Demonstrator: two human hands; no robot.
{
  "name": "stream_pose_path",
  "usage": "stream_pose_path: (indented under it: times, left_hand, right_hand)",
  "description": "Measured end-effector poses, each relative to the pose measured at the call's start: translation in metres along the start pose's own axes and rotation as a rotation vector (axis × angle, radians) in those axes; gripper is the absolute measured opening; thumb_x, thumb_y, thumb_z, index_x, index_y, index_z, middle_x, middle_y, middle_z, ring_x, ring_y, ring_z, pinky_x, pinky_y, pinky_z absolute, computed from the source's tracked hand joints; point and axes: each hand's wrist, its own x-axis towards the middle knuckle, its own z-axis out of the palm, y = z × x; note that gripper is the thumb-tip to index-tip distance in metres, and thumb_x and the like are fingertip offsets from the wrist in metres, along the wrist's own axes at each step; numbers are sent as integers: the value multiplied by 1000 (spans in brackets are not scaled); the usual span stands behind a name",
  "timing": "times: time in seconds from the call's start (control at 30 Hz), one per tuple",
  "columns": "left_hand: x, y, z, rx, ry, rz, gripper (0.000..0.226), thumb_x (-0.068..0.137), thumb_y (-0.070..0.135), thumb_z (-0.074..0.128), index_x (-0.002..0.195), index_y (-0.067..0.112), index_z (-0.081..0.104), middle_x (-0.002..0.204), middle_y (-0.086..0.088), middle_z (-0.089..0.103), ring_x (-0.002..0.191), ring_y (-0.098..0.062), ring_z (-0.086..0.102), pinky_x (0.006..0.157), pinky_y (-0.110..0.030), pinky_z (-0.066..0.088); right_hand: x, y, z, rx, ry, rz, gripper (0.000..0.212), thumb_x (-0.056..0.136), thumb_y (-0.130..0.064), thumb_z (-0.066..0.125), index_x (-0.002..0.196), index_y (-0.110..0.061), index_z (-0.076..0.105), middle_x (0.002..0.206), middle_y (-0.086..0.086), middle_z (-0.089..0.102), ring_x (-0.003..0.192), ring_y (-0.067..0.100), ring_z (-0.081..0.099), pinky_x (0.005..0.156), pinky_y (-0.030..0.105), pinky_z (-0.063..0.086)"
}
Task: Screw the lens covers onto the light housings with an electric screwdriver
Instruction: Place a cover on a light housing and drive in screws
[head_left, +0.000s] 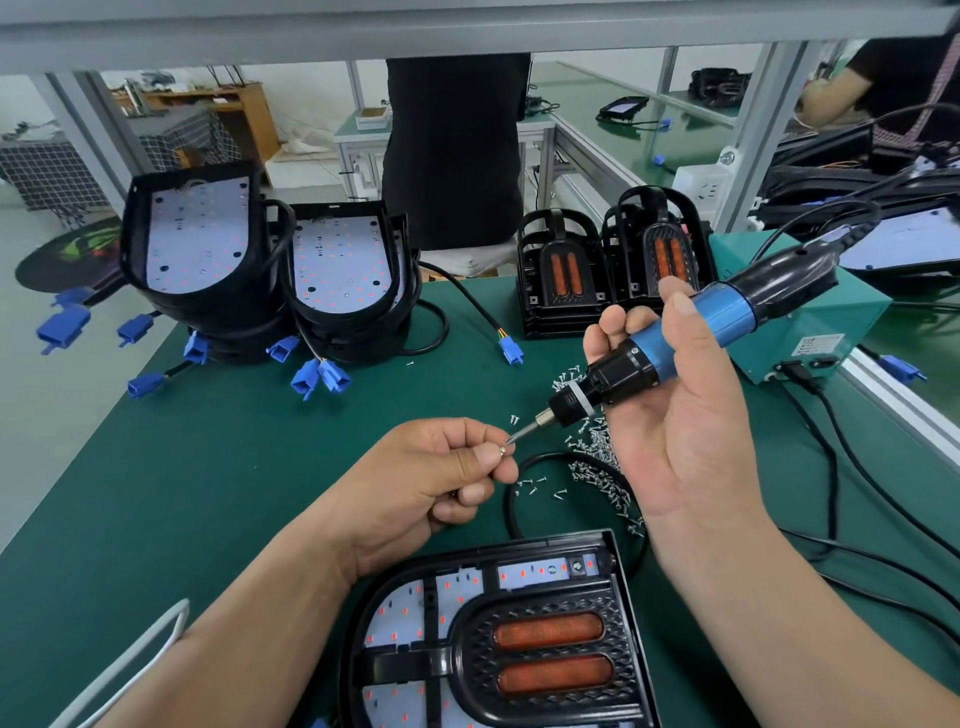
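Head view: a slim blue-and-black corded electric screwdriver (675, 343) is gripped by the right hand (675, 426), fingers wrapped round its barrel; its long axis is slanted from upper right down to lower left, so the thin steel bit (522, 432) is aimed at the left hand (431, 483); a small silver screw (505, 451) is pinched there between thumb and forefinger, touching the bit tip, the other fingers curled in; seating the screw on the bit is judged to be the step in hand.

The black D-shaped light housing (622, 597), with a black lens cover bearing two orange oval lenses (545, 654) laid in it, is found below both hands, between the forearms; its upper right corner boss (576, 566) lies nearer the right forearm; the tool would need swinging tip-down to reach it; a loose heap of silver screws (597, 467) is spread between.
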Motion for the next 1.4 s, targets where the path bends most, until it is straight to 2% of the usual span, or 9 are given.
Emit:
stream_pose_path:
  times: [0.3, 0.43, 0.63, 1.1, 1.3, 1.4]
  left_hand:
    - [-1, 0, 2, 37, 22, 7, 7, 102, 5, 62, 99, 2, 67, 87, -12, 65, 58, -8, 45, 44, -14, 32]
    - [-1, 1, 5, 42, 47, -5, 10, 96, 12, 65, 98, 2, 65, 84, -10, 65, 58, -7, 45, 43, -14, 31]
    - [-1, 3, 9, 31, 71, -17, 12, 104, 8, 58, 94, 2, 63, 81, -8, 62, 57, -7, 44, 43, -14, 31]
    - [-1, 3, 14, 28, 109, -26, 15, 105, 8, 57, 92, 3, 63, 80, -8, 62, 57, -7, 43, 43, -15, 29]
    - [1, 2, 14, 41, 139, -29, 16, 104, 8, 58, 91, 2, 64, 79, -8, 64, 55, -7, 44, 42, -15, 31]
    - [1, 2, 14, 30, 150, -30, 16, 104, 9, 59, 91, 3, 65, 79, -8, 64, 55, -7, 44, 42, -15, 31]
  right_hand:
    - [0, 1, 0, -12, -2, 0, 33, 103, -18, 65, 133, -13, 52, 90, 3, 62, 93, 23, 69, 98, 42, 56]
    - [-1, 0, 2, -38, -20, -13, 33, 103, -17, 62, 134, -14, 51, 90, 3, 61, 93, 23, 68, 98, 42, 56]
    - [-2, -1, 2, -38, -31, -23, 30, 106, -15, 59, 134, -15, 51, 90, 4, 61, 94, 24, 68, 101, 42, 55]
    - [-4, 0, 5, -59, -36, -34, 33, 105, -10, 58, 136, -14, 50, 92, 5, 61, 95, 25, 67, 102, 42, 55]
    - [-9, -1, 10, -102, -64, -70, 39, 103, -10, 61, 139, -14, 48, 96, 6, 59, 100, 26, 63, 114, 46, 49]
    - [-12, -1, 14, -118, -101, -87, 47, 99, -14, 68, 142, -15, 47, 100, 7, 57, 103, 26, 63, 115, 44, 48]
